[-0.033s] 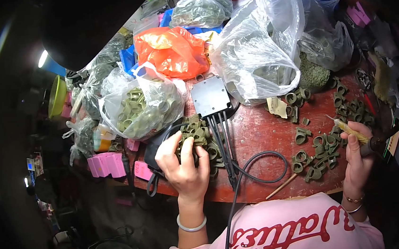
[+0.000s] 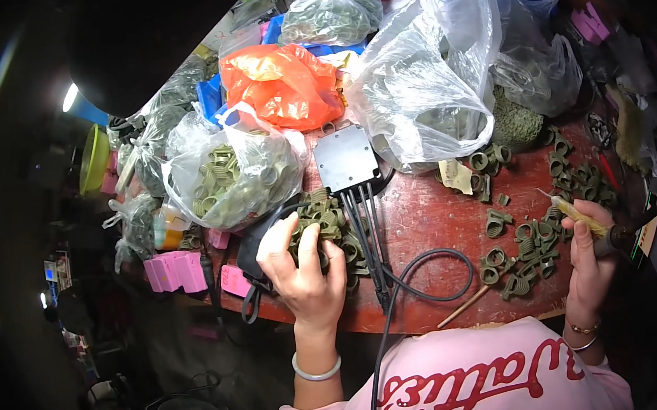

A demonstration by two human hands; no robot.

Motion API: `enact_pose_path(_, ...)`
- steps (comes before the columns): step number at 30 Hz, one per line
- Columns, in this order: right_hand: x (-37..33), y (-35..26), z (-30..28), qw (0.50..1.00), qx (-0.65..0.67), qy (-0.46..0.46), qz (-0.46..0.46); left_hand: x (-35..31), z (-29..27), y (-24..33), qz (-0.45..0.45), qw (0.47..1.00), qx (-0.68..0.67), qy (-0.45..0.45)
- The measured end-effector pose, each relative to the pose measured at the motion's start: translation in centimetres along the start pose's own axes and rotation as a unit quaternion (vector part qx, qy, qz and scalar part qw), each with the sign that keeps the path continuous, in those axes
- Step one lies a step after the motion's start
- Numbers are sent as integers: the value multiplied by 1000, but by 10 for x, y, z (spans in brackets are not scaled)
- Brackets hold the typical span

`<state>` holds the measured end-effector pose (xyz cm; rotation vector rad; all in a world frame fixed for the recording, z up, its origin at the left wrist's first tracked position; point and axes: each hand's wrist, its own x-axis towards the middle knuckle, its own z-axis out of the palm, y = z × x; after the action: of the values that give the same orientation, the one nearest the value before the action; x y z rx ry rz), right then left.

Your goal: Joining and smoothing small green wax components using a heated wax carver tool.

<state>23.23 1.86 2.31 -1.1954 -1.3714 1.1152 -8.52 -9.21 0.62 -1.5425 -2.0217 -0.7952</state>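
Observation:
My left hand (image 2: 308, 285) is over a heap of olive-green ring-shaped pieces (image 2: 321, 209) near the table's front edge. Its fingers are bent but apart, with the tips among the pieces; none is clearly gripped. In my right hand (image 2: 584, 268) is a pen-like tool (image 2: 589, 221) with a yellowish wrapped grip, a dark rear end and a thin tip pointing up and left. To the left of that hand lie more green ring pieces (image 2: 536, 241), spread over the red table (image 2: 424, 220).
A grey metal box (image 2: 346, 159) trails black cables (image 2: 385, 317) toward me. Behind stand clear plastic bags (image 2: 424, 95), an orange bag (image 2: 283, 84) and a bag of green pieces (image 2: 232, 174). A thin wooden stick (image 2: 464, 307) and pink blocks (image 2: 174, 271) lie near the front edge.

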Motion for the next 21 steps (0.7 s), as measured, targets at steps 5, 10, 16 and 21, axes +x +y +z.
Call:
enact_pose_path(5,-1,-4,-1,1000,-4,6,7,0,-1,3,-35,998,-42,-34)
enact_pose_path(10,3,-6,2,1000,-8,-11,14,5,-13,17,-46,990,-118,-67)
enact_pose_path(16,14,-2,1,994,-97,1,-47,14,-18,44,13,990,-137,18)
enact_pose_path(21,29,17,0,993,-83,-11,-83,55,20,98,-21,893,-384,-232)
